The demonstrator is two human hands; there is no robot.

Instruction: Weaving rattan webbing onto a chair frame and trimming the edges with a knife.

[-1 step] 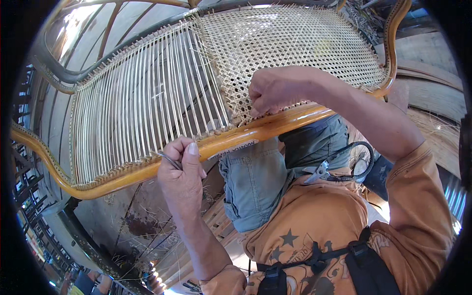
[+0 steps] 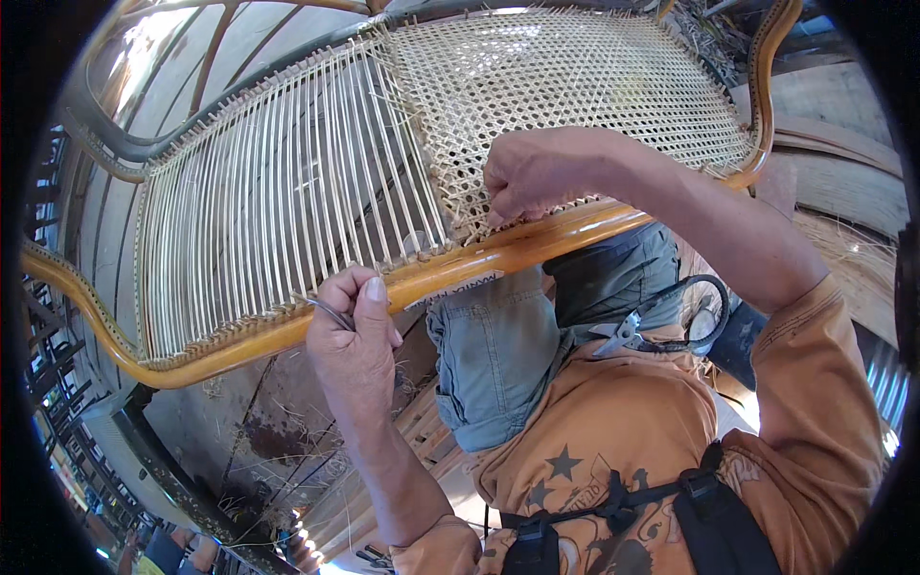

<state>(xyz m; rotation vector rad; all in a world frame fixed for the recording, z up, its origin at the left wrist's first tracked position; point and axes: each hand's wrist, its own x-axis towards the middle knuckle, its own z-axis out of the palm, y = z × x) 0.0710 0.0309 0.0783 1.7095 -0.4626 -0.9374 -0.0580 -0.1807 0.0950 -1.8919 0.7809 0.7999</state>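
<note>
Weaving cane across a chair seat frame

Working at the near rail of the curved wooden frame, the person has the right hand closed in a pinch on the cane where the finished woven panel meets the open vertical strands. What lies between those fingertips is hidden, so whether they hold a strand end cannot be told. The left hand sits just under the rail, thumb and forefinger shut on a thin metal tool whose tip points up toward the holes along the frame's near edge. Scissors rest on the lap, near the right forearm.

Doing this step well seems to call for keeping the working strand flat and untwisted, drawn as snug as its neighbours, and following the same over-and-under order as the finished panel. The tool should probably part strands gently rather than lever them, since dry cane can split, and the rail should stay steady against the knees
</note>
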